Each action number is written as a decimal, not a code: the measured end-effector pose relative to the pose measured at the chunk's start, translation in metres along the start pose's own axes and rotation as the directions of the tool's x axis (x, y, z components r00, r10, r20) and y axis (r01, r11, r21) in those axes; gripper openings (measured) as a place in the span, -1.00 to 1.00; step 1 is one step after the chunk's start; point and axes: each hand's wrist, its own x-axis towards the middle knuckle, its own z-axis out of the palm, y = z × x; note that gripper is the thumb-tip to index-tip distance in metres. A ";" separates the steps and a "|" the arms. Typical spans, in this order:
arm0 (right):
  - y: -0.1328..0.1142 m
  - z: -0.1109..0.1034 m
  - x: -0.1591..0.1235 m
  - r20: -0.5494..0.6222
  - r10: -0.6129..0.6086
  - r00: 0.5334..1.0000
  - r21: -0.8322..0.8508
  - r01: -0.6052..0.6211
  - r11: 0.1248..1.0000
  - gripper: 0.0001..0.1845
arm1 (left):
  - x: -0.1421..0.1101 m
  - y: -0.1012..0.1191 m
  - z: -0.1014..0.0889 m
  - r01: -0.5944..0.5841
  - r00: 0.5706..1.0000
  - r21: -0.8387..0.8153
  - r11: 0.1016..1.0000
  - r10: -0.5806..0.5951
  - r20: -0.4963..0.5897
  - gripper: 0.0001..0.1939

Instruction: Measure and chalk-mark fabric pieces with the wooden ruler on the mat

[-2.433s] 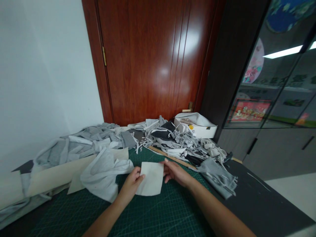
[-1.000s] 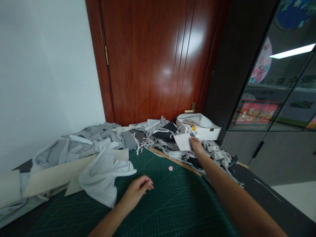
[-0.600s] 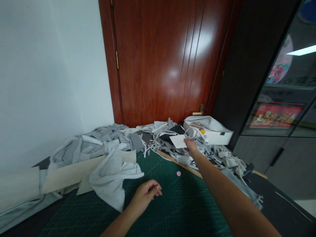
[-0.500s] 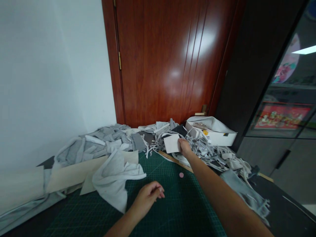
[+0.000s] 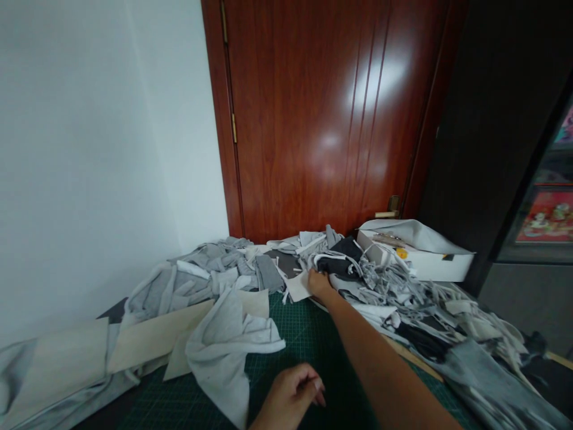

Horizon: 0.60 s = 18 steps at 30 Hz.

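My right hand (image 5: 319, 283) reaches forward to the near edge of a heap of grey fabric scraps (image 5: 389, 286). Its fingers close on the right side of a small cream-white rectangular piece (image 5: 298, 287), perhaps card. The piece rests at or just above the far end of a green gridded cutting mat (image 5: 295, 328); I cannot tell which. Low in the view, my left hand (image 5: 293, 394) is over the mat with its fingers curled in, and nothing shows in them. A light grey cloth (image 5: 228, 352) lies beside it on the left.
Long cream strips (image 5: 156, 334) and a grey cloth pile (image 5: 206, 263) lie at the left. A wooden ruler (image 5: 416, 358) shows right of my forearm. Behind the scraps stands a white box (image 5: 434, 266) with cloth over it, before a brown door (image 5: 308, 131).
The view has swung left. My right hand has carried the cream-white piece left and lower, to the edge of the scraps. My left hand keeps its curled shape. The pink disc is out of sight.
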 end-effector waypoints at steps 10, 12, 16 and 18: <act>0.105 -0.047 -0.030 -0.016 0.218 0.976 -0.013 -0.218 0.976 -0.70 | -0.001 -0.001 0.000 -0.019 1.000 -0.066 0.998 0.019 0.007 -0.75; 0.123 -0.059 -0.042 -0.027 0.232 0.972 -0.006 -0.233 0.973 -0.69 | -0.001 0.000 -0.001 -0.021 1.000 -0.076 0.997 0.021 0.005 -0.76; 0.147 -0.083 -0.063 -0.058 0.245 0.968 0.019 -0.245 0.969 -0.71 | -0.001 0.001 -0.001 -0.033 0.999 -0.089 0.996 0.031 -0.015 -0.77; 0.150 -0.093 -0.071 -0.082 0.249 0.965 0.038 -0.247 0.968 -0.80 | -0.001 0.002 0.000 -0.037 0.999 -0.093 0.995 0.036 -0.021 -0.76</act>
